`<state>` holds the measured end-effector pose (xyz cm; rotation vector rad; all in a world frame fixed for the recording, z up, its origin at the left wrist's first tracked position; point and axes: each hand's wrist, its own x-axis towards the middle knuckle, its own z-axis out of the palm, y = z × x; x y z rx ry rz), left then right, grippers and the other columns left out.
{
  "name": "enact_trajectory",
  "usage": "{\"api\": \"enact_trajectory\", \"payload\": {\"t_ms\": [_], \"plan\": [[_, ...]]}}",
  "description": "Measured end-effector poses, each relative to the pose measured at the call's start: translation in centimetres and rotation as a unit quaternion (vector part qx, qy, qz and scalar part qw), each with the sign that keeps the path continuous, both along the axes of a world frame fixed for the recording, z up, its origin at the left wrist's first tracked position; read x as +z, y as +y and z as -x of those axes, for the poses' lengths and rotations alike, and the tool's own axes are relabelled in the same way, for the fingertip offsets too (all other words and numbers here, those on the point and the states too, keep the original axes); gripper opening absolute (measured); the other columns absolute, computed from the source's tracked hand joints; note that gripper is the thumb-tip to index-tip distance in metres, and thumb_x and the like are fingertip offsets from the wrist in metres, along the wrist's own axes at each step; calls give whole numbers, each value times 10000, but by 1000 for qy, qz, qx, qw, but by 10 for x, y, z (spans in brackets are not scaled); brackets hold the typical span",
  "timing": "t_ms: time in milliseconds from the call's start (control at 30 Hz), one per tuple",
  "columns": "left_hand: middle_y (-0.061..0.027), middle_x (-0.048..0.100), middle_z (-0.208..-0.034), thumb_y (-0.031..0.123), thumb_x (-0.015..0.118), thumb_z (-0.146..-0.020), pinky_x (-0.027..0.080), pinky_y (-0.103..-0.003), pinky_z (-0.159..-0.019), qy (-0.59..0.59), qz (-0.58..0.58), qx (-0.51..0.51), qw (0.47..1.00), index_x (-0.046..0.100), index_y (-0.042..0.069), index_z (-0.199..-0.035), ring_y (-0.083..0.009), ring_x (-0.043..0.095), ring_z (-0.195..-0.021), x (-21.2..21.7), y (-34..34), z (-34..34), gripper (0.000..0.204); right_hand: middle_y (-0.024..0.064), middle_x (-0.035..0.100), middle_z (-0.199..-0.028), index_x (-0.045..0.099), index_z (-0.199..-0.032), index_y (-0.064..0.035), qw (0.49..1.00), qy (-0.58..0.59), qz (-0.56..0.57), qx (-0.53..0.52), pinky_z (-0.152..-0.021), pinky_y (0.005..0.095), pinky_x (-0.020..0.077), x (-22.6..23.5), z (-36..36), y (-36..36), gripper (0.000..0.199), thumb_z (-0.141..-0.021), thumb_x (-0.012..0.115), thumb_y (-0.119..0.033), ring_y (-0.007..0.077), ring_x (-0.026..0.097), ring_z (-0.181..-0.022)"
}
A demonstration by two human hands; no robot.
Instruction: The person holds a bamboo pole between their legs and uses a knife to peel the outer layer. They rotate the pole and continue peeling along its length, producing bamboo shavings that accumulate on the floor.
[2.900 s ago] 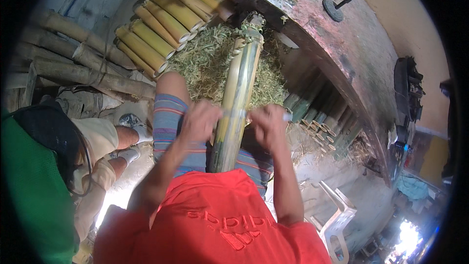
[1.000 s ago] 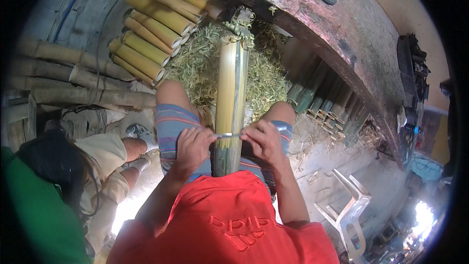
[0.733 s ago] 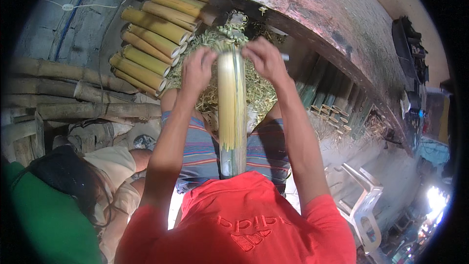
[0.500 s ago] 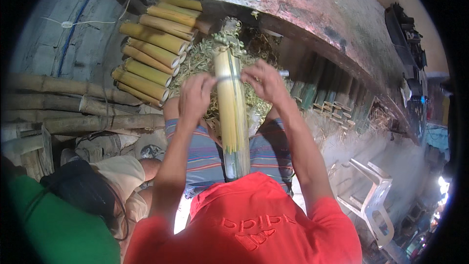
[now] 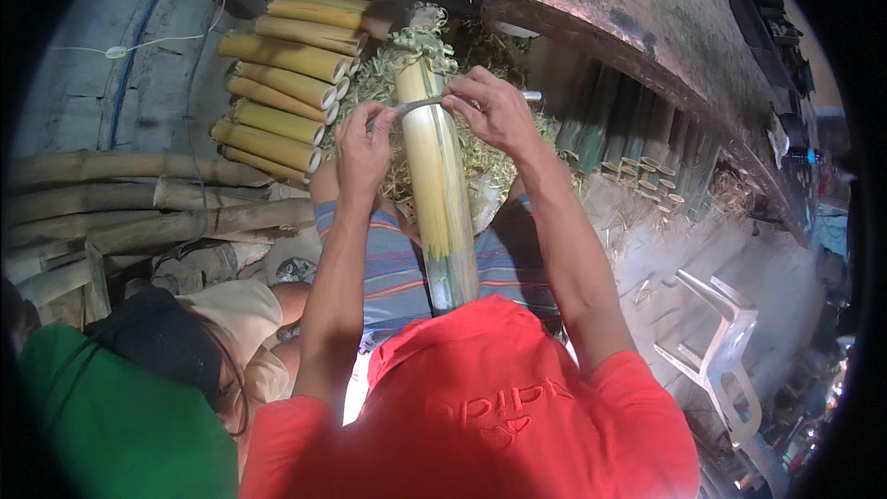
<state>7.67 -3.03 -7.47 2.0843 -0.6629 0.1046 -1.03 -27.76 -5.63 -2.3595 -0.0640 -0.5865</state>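
Note:
A thick bamboo tube (image 5: 431, 185) lies lengthwise between my thighs, its near end against my red shirt. Most of its length is pale yellow, with green streaks and a greener near end. Across its upper part runs a thin, dark, slightly bowed scraper blade (image 5: 420, 105). My left hand (image 5: 362, 148) is closed on the blade's left end, thumb and fingers pinching it. My right hand (image 5: 494, 111) grips the other end, where a pale handle tip (image 5: 531, 95) sticks out past the knuckles. Curled green shavings (image 5: 420, 46) cling around the tube's far end.
Scraped yellow bamboo tubes (image 5: 286, 57) are stacked at the far left, above long brown poles (image 5: 120, 171). A concrete ledge (image 5: 591, 0) crosses the far right, with green tubes (image 5: 601, 120) beneath. A person in green (image 5: 120, 407) sits close left; a white plastic chair (image 5: 716, 342) stands right.
Both hands and the blade have shifted slightly farther up the tube, away from me. The view has also moved a little.

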Motion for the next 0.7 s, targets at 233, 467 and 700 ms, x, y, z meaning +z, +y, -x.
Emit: {"api": "enact_trajectory", "payload": {"t_ms": [233,467,700], "plan": [[-155,713,-957,83,683,-977,459,-467,-840,25,-94,-71,993,687,17,-999,-371,656,-902,31,71,141,70,93,593,-854,775,-1024,-131,997,79,-5,25,-667,454,468,31,144,65,163,-913,801,-248,324,610,-759],[-98,694,-907,177,704,-984,421,-442,-787,22,-72,-11,997,716,68,-971,-327,627,-839,28,46,110,110,95,622,-870,776,-1045,-123,996,79,-51,-2,-684,443,485,24,108,50,164,-920,791,-228,323,635,-782],[-124,696,-918,164,683,-1011,433,-442,-827,17,-79,-55,995,710,51,-1000,-337,631,-872,35,64,151,117,83,650,-912,784,-1072,-143,996,81,-24,32,-720,426,487,32,152,68,184,-907,805,-221,305,652,-831]]}}
